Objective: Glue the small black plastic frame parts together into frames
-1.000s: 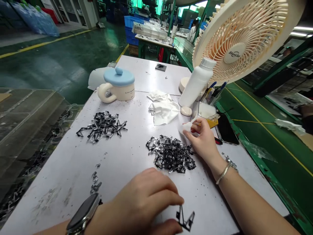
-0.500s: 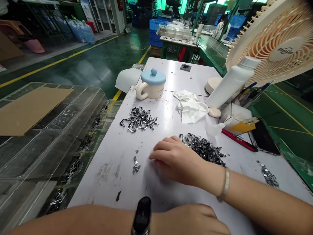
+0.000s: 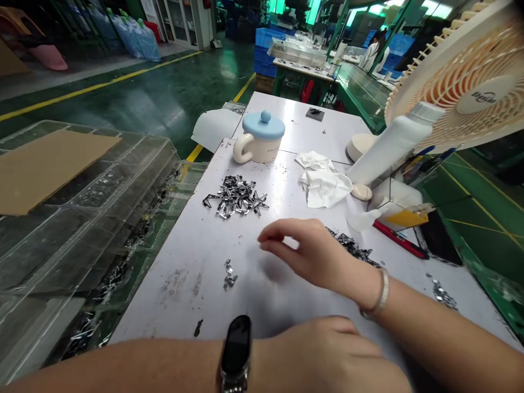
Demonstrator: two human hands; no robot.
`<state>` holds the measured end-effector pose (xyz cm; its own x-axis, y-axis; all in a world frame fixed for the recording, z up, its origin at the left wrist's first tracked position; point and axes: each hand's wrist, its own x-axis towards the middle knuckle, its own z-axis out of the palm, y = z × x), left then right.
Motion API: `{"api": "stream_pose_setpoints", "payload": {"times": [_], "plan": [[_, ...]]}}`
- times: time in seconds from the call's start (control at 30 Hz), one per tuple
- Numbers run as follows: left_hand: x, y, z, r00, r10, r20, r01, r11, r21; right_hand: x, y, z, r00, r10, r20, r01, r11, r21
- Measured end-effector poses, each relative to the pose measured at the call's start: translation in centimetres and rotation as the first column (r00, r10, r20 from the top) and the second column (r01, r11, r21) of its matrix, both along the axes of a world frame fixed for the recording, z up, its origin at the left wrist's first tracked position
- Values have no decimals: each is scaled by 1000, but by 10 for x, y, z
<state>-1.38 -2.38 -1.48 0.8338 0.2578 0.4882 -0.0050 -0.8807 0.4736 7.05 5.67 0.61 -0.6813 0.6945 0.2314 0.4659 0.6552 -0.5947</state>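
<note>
My right hand is raised above the white table, left of a heap of dark metal clips that it partly covers. Its thumb and forefinger meet in a pinch; whatever is between the tips is too small to make out. Along the bottom edge lies my left hand, back upward and knuckles bent. Its curled fingers run out of sight, so what they grip is hidden. A black smart band is on the left wrist. Small shiny metal pieces lie left of my right hand.
Beyond are another clip heap, a lidded mug and white cloths. On the right stand a leaning white bottle, a fan and more small pieces. Clear plastic trays flank the table's left.
My right hand has lifted slightly off the table, and its thumb and forefinger now show as a pinch. My left hand has shifted a little rightward and up. The view has shifted slightly.
</note>
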Motion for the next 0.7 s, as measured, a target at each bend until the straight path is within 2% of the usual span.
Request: {"api": "stream_pose_setpoints", "payload": {"times": [0.07,0.13,0.2,0.27,0.37,0.43,0.7], "plan": [[-3,0,1,998,69,-7,-69,997,-20,27,-10,11,985,-102,-136,82,986,-148],[-5,2,3,992,124,0,-124,992,-32,54,-21,14,929,-238,-284,148,941,-306],[-7,5,4,985,172,15,-171,984,-44,77,-31,8,835,-372,-405,152,864,-480],[-8,9,5,973,230,27,-228,972,-62,96,-38,-2,746,-455,-487,89,793,-603],[-8,15,5,950,312,12,-310,948,-70,113,-43,-15,678,-485,-552,10,757,-653],[-9,20,5,946,323,5,-322,944,-65,117,-44,-19,654,-498,-569,-16,743,-669],[-11,28,6,915,402,28,-400,914,-65,116,-46,-18,625,-524,-579,-114,672,-732]]}}
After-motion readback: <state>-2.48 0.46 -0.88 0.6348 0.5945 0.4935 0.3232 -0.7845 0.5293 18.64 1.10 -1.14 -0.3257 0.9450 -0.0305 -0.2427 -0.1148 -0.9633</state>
